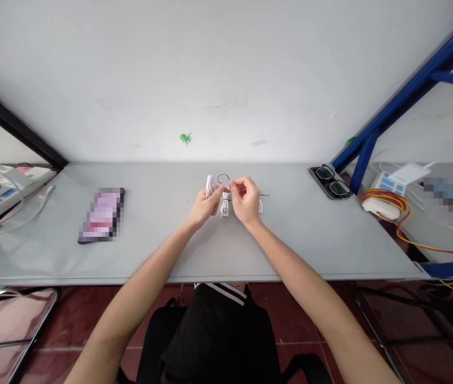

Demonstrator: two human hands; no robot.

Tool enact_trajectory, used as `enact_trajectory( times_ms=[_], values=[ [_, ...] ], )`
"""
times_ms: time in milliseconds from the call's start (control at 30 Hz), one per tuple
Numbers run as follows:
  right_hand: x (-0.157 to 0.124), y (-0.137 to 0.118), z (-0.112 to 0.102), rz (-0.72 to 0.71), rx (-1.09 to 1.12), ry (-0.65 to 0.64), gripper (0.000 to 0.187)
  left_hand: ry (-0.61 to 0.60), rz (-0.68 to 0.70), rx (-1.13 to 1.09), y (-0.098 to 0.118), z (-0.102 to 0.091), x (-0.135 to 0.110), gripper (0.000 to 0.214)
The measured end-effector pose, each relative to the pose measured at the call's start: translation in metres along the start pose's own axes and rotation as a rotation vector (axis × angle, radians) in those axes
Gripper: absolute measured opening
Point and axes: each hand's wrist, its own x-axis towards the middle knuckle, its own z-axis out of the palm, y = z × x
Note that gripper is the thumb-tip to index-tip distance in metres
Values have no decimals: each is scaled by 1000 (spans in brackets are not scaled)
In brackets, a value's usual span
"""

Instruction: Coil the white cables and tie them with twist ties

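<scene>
1. Phone (102, 214) lies left on the bench (290, 245), well apart from the hands.
2. Left hand (203, 205) pinches the coiled white cable (211, 185) just above mid-bench; it looks light and floppy, best gripped at the bundle's waist.
3. Right hand (246, 201) pinches a thin black tie (223, 177).
4. Glasses (332, 181) sit far right; nothing obstructs.
</scene>
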Motion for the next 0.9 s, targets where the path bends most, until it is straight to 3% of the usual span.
enact_trajectory(
  times_ms=[133, 333, 367, 433, 533, 767, 900],
  values=[
    [1, 2, -2, 45, 32, -126, 23, 103, -4, 93, 0, -4, 2, 29],
    [19, 16, -28, 294, 157, -604, 18, 213, 111, 433, -1, -25, 9, 26],
    [23, 19, -32, 319, 170, -621, 18, 221, 124, 477, -1, -28, 10, 25],
    [27, 24, -38, 346, 164, -578, 17, 195, 109, 535, -2, -31, 11, 24],
    [27, 23, -37, 287, 117, -392, 17, 114, 56, 572, -6, -29, 12, 31],
    [2, -6, -15, -110, -70, -120, 23, 46, -88, 570, -13, -18, 11, 38],
    [-8, -9, -6, -239, -224, -115, 22, -41, -102, 465, -10, -15, 8, 37]
  ],
)
